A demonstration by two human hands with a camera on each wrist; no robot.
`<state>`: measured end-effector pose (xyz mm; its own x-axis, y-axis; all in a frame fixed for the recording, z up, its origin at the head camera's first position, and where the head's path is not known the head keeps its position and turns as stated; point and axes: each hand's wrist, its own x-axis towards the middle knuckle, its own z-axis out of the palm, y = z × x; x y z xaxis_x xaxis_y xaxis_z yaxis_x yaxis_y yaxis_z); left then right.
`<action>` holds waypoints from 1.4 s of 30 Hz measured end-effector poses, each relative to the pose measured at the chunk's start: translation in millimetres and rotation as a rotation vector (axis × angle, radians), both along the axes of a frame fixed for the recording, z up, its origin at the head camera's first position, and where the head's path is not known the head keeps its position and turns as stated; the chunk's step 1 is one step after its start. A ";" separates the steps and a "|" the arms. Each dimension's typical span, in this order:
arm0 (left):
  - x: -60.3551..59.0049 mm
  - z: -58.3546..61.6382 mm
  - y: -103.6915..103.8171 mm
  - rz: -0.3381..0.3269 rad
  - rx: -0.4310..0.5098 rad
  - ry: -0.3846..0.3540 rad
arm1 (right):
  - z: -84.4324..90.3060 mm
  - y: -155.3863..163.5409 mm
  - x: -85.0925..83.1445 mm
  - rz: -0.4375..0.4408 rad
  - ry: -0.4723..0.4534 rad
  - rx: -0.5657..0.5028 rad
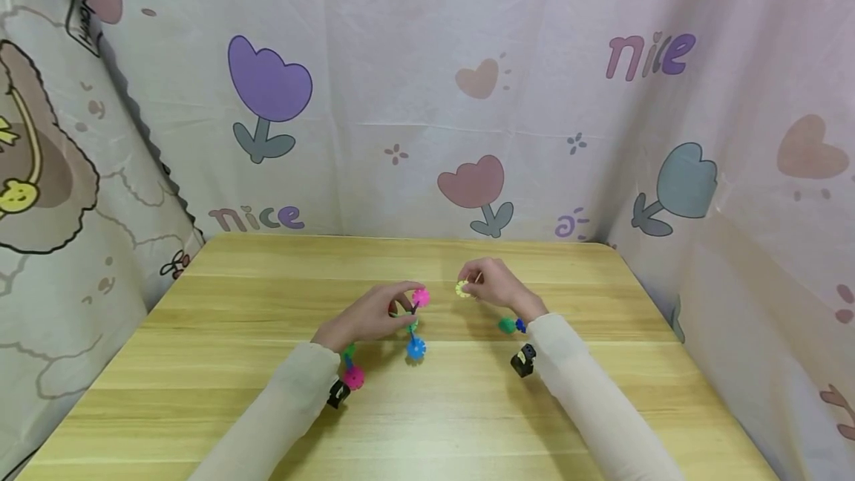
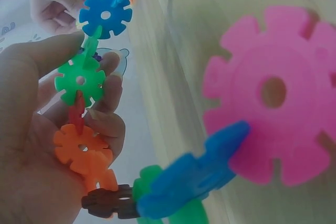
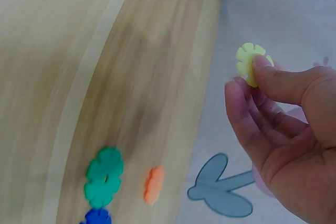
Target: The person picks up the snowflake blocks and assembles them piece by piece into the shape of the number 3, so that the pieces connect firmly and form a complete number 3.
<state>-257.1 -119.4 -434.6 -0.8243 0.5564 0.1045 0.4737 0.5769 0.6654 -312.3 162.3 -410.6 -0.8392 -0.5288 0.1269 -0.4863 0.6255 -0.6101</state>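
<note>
Sleeves of pale cloth reach in from the near edge of the wooden worktop (image 1: 267,407), each with a small black camera at the wrist. Beside the left wrist lies a pink disc (image 1: 353,376) with a green piece joined to it.

At the middle of the worktop, the left hand (image 1: 369,315) curls its fingers round a chain of notched plastic discs (image 2: 84,114): the left wrist view shows blue, green, orange and brown discs slotted edge to edge against the palm. In the head view a pink disc sticks up at the far end of the chain and a blue disc (image 1: 416,348) hangs at its near end.

Just to the right, apart from the chain, the right hand (image 1: 497,286) pinches 1 yellow disc (image 3: 253,62) between thumb and forefinger, raised off the wood.

Near the right wrist lie loose discs: a green disc (image 3: 104,176), a blue one just beside it and an orange disc (image 3: 153,184).

A curtain (image 1: 427,95) printed with tulips and hearts rings the far and side edges.
</note>
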 end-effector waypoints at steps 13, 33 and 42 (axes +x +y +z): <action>1.0 1.4 0.9 -0.007 0.023 -0.015 | 8.6 -32.5 13.4 0.095 0.103 -0.044; 2.2 1.2 2.9 -0.013 0.054 -0.053 | -1.1 -44.8 15.6 0.072 0.144 -0.095; 1.0 -0.1 5.2 0.010 0.017 -0.025 | -4.3 -47.4 17.0 0.070 0.172 -0.112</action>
